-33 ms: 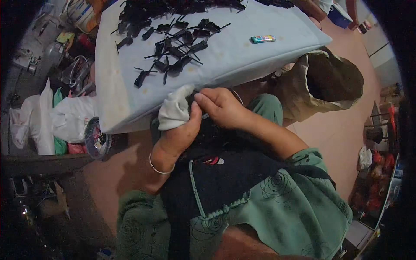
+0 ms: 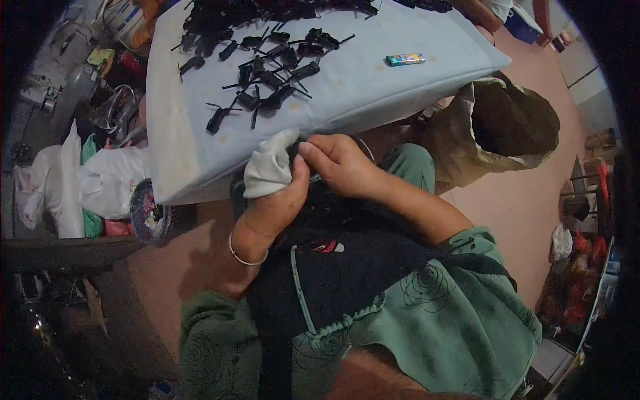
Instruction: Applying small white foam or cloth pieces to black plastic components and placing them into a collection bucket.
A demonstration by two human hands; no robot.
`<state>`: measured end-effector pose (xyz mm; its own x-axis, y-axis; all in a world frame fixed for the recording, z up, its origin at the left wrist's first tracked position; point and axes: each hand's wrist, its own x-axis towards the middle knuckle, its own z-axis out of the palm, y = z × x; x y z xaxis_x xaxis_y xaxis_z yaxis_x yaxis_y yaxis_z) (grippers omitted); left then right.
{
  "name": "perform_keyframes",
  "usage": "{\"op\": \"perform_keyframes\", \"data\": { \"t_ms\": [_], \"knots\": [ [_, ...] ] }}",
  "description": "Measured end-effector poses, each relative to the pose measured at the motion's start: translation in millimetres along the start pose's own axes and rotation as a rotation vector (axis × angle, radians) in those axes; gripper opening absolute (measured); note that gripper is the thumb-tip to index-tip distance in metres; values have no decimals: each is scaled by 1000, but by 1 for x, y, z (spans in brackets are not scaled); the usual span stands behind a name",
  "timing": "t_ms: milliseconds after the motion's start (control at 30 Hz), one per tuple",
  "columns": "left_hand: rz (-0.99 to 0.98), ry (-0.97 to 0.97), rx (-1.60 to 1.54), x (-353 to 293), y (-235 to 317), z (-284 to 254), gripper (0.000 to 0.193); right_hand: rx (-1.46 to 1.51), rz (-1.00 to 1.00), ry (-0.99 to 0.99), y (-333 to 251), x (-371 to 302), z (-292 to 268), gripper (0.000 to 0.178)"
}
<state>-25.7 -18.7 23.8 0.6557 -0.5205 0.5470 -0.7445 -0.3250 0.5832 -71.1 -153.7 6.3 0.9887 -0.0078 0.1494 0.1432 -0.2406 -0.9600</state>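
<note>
Just in front of the covered table's near edge, my two hands are close together. A white cloth (image 2: pixel 268 170) covers the fingers of my left hand (image 2: pixel 283 201); its bare thumb points up toward the other hand. My right hand (image 2: pixel 348 165) is closed in a pinch, thumb against curled fingers. Between the hands shows a bit of a small black part (image 2: pixel 294 152), mostly hidden by the cloth and fingers. On the table beyond lie several loose black plastic parts (image 2: pixel 272 79) with thin protruding arms, and a larger dark heap of them (image 2: pixel 220 20) behind.
The table (image 2: pixel 360 93) has a pale cover. A small colourful packet (image 2: pixel 405 59) lies on its right side. An open brown sack (image 2: pixel 460 150) stands at the right. To the left are white plastic bags (image 2: pixel 113 183) and a clear round tub (image 2: pixel 150 217).
</note>
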Motion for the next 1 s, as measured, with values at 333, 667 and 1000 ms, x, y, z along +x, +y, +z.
{"op": "perform_keyframes", "data": {
  "t_ms": [333,667,1000],
  "knots": [
    [-513,-102,-706,2,-10,-9,27,-220,-76,-73,-2,-1,-24,19],
    [-445,-384,-721,0,-5,-12,30,-105,-447,36,5,5,-25,14],
    [-438,-434,-485,4,11,-18,33,-133,-311,125,-18,-8,-12,11]
  ]
}}
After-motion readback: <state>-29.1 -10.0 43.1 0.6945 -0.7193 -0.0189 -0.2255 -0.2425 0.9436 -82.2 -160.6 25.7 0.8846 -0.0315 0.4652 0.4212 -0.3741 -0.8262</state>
